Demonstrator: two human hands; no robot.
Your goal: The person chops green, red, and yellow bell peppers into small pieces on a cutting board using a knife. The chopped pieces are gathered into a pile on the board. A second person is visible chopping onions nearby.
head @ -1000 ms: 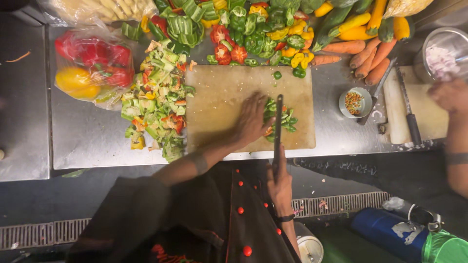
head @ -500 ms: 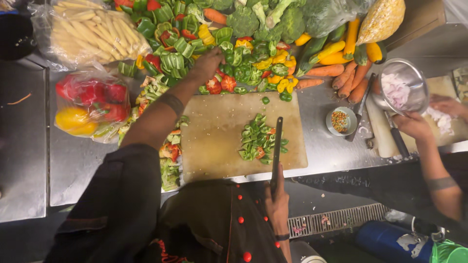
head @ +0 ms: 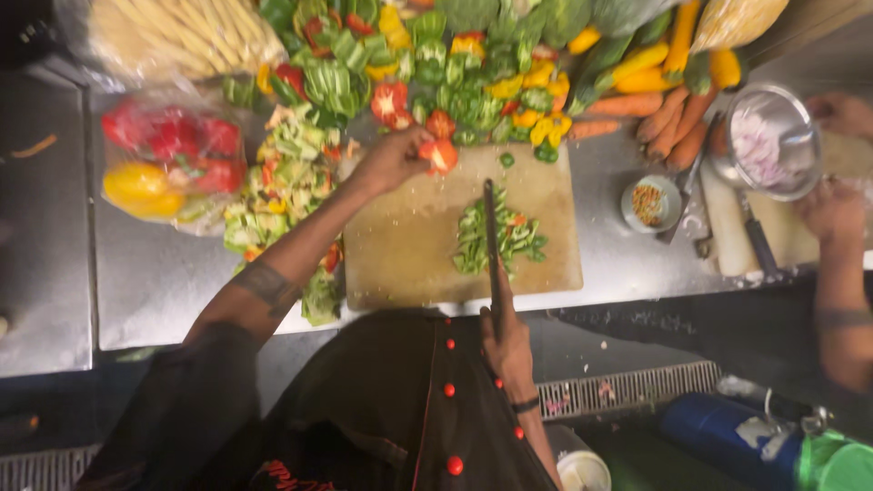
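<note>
Warm light is falling from overhead, brightening the steel bench (head: 155, 273) and glaring off the metal bowl (head: 773, 136) near its right edge. The floor below is lying dim. Everything is blurring softly, most towards the frame's edges.

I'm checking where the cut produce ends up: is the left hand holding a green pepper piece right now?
No. The left hand grips a red pepper piece at the far edge of the cutting board.

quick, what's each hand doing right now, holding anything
Left hand: closed on a red pepper piece at the cutting board's top edge.
Right hand: closed on the knife handle.
</note>
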